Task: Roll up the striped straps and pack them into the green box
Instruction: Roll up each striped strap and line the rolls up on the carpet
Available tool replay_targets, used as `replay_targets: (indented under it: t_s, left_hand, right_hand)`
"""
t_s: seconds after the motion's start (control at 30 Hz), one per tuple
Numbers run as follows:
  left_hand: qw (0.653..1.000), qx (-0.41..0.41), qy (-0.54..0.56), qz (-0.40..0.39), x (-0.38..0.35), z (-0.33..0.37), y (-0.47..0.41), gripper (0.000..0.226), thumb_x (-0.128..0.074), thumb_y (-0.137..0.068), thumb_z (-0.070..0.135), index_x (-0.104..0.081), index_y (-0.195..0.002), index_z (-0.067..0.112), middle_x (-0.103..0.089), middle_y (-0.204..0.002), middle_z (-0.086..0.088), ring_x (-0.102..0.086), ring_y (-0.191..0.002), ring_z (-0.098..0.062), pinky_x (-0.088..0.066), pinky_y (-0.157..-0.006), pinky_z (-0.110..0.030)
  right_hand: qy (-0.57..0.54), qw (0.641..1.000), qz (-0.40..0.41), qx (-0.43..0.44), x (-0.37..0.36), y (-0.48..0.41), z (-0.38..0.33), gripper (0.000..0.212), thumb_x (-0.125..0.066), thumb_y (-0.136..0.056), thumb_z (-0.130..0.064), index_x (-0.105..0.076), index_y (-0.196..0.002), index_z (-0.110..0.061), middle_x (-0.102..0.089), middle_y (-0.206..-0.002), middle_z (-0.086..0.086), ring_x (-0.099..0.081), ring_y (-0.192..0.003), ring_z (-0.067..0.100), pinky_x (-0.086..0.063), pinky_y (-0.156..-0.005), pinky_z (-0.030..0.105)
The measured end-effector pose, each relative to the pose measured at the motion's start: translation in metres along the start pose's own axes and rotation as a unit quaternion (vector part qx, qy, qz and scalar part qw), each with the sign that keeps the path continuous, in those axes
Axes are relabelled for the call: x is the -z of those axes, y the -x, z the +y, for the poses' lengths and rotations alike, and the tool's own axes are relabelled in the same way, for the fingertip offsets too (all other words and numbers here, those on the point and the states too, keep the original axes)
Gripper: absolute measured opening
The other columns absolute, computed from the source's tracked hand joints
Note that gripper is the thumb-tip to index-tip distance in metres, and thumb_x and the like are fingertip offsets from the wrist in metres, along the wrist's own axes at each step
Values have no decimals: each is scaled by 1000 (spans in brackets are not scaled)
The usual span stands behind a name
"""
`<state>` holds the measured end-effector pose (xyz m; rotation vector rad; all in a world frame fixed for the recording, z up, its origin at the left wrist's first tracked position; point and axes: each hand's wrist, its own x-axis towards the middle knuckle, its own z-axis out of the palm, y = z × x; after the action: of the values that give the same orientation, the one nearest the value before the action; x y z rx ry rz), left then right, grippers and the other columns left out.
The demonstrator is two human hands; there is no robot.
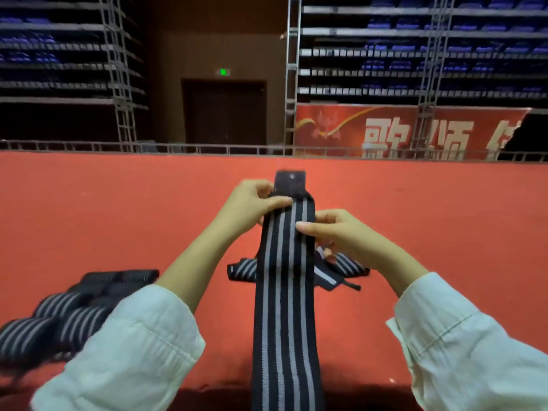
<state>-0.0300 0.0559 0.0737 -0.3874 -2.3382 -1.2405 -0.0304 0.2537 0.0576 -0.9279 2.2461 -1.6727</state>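
Note:
A long black strap with grey stripes (pixel 284 292) hangs from my hands down toward the bottom of the view. Its top end carries a dark velcro patch (pixel 290 183). My left hand (pixel 252 204) pinches the strap's upper left edge just below that patch. My right hand (pixel 335 229) pinches the right edge a little lower. Another striped strap (pixel 341 269) lies flat on the red surface behind the held one. Several rolled striped straps (pixel 59 312) lie in a blurred heap at the left. No green box is in view.
The red surface (pixel 118 209) stretches wide ahead to a metal rail (pixel 207 149). Beyond it stand scaffold frames, rows of blue seats, a dark doorway and a red banner (pixel 400 132).

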Motion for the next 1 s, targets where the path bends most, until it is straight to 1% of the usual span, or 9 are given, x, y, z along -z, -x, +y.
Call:
replay_targets:
  t_s: [0.07, 0.17, 0.3, 0.4, 0.53, 0.6, 0.7, 0.83, 1.0]
  left_hand:
    - [997, 60, -16, -36, -42, -49, 16, 44, -71, -71, 43, -68, -86, 1, -70, -82, -19, -56, -68, -13, -52, -67, -44]
    - [987, 141, -17, -73, -100, -120, 48, 26, -76, -76, 27, -67, -76, 3, -65, -70, -8, -53, -67, -11, -46, -65, -40]
    - [974, 214, -2, -78, -144, -172, 71, 12, -74, -82, 20, -70, -89, 10, -72, -88, -2, -64, -80, -14, -47, -74, -32]
    - [975, 211, -11, -73, -156, -185, 64, 13, -74, -82, 21, -70, -88, 11, -71, -85, 0, -63, -82, -16, -43, -73, -30]
    - [980, 183, -12, -75, -164, -194, 48, 20, -75, -79, 16, -62, -69, 27, -59, -64, 12, -52, -62, 1, -35, -59, -18]
    - [980, 188, 0, -62, -166, -201, 42, 13, -77, -77, 14, -67, -81, 22, -60, -70, 11, -51, -65, -2, -36, -61, -16]
    - [977, 205, 3, -53, -170, -214, 36, 37, -81, -72, 13, -66, -104, 18, -56, -78, 9, -50, -71, -8, -36, -65, -13]
    - [979, 197, 1, -50, -172, -224, 32, 45, -83, -70, 13, -61, -108, 23, -57, -87, 9, -54, -91, -18, -43, -79, -23]
    - [981, 187, -35, -36, -174, -228, 27, 47, -80, -75, 17, -61, -118, 12, -54, -91, 6, -48, -93, -15, -35, -76, -13]
  right_hand:
    - [22, 996, 2, -85, -5, 2, 57, 16, -65, -90, -20, -66, -92, -4, -65, -69, 1, -56, -55, 10, -40, -44, 21]
    - [59, 980, -12, -191, -21, 11, 137, 25, -67, -90, -21, -64, -96, 3, -54, -71, 10, -51, -53, 10, -39, -43, 20]
    - [27, 969, 4, -246, -34, 13, 196, 18, -65, -91, -17, -54, -77, -13, -57, -49, -9, -53, -43, 4, -32, -39, 17]
    - [29, 969, 11, -244, -28, 0, 213, 21, -67, -90, -15, -48, -81, -10, -58, -51, -6, -58, -45, 12, -30, -38, 18]
    - [70, 969, 59, -231, -20, -18, 232, 25, -74, -83, -11, -53, -96, -4, -55, -58, 0, -53, -45, 9, -39, -45, 18]
    - [84, 969, 98, -212, -18, -27, 242, 36, -74, -83, -10, -54, -113, -9, -57, -71, -1, -52, -52, 7, -43, -56, 18]
    - [122, 974, 129, -143, -13, -40, 250, 51, -69, -84, -6, -46, -127, -22, -57, -92, -2, -52, -64, 8, -43, -69, 13]
    - [165, 977, 113, -79, -12, -58, 255, 49, -65, -85, 0, -51, -118, -33, -58, -99, -6, -51, -66, 2, -41, -73, 10]
    - [223, 969, 81, -64, -13, -75, 265, 25, -63, -86, -1, -68, -104, -18, -49, -97, -8, -53, -81, -4, -38, -79, 5]
